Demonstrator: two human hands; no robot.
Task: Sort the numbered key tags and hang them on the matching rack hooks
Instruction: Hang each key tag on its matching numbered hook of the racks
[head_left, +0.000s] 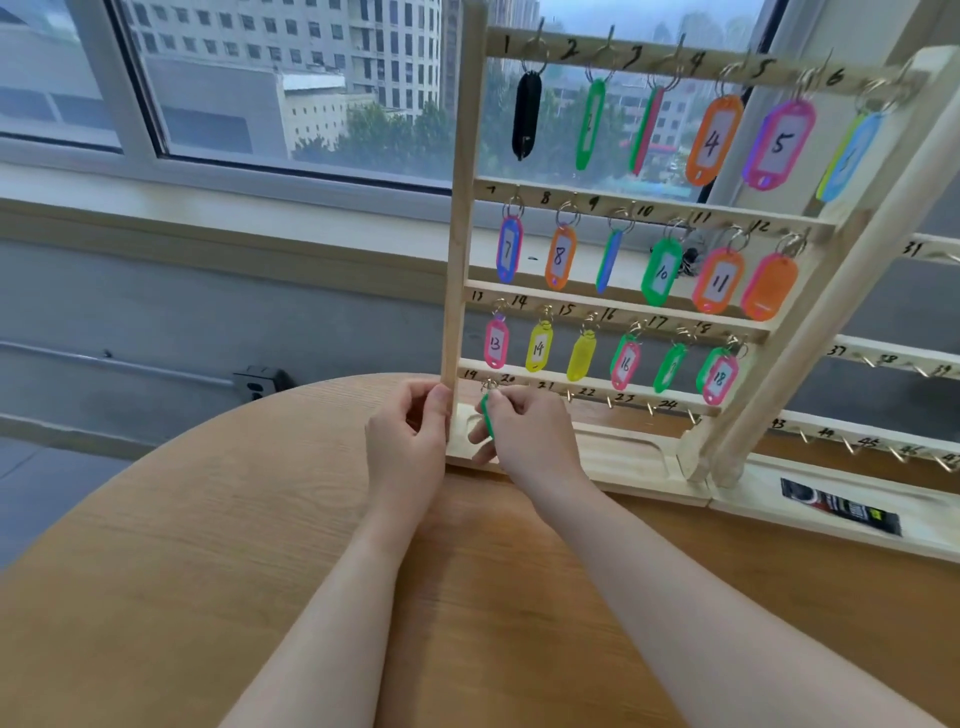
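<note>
Table: a round wooden table (208, 545) carries the rack; both forearms reach across it from the near edge.
Window: a large window (260, 93) stands behind the rack, with buildings and trees outside.
Second rack: another wooden rack (883, 436) stands just right of the first, with bare hooks under numbers in the thirties and forties.
Packet: a dark packet (841, 506) lies on the base of that second rack.
Wall outlet: a grey outlet box (257, 382) sits on the wall below the sill, past the table's far edge.
In the way: the right hand's fingers cover most of the green tag, so its number cannot be read.
Rack: a pale wooden rack (457, 218) with four crossbars, numbers written by hand above the hooks, and a shallow tray in its base.
Hung tags: rows one to three are full, hooks 1 to 18; among them an orange tag 4 (710, 140), a pink tag 5 (779, 144) and a pink tag 13 (495, 343). Several tags hang edge-on or with the back turned.
Bottom row: hooks from 21 to 24 (649, 408) are bare.
Green tag: a green tag (487, 415) is at the bottom row's left end, its ring (489, 385) up at the hook near 19 and 20; which of those hooks cannot be told.
Left hand: the left hand (410, 436) is closed around the rack's left post, thumb in front.
Right hand: the right hand (524, 434) pinches the green tag between its fingertips.
</note>
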